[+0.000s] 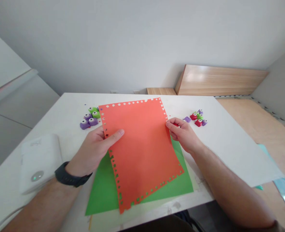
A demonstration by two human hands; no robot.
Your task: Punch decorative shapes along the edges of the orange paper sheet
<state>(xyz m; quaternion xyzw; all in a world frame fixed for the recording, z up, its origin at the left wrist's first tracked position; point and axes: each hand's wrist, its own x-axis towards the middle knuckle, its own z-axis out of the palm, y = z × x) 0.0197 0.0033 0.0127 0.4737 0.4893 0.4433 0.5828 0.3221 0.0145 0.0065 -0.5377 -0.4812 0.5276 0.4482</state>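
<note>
An orange-red paper sheet (pixel 142 145) with small shapes punched along its edges is held above the white table (pixel 229 141). My left hand (pixel 96 149) grips its left edge, thumb on top, with a dark watch on the wrist. My right hand (pixel 183 132) is closed at the sheet's right edge around a small red punch (pixel 175 125), which is mostly hidden by the fingers. A green paper sheet (pixel 103 190) lies flat under the orange-red one.
Green and purple punches (pixel 90 117) cluster at the back left, and red, green and purple punches (pixel 197 117) at the back right. A white device (pixel 39 161) with a cable sits at the left. Wooden boards (pixel 217 80) lean by the wall.
</note>
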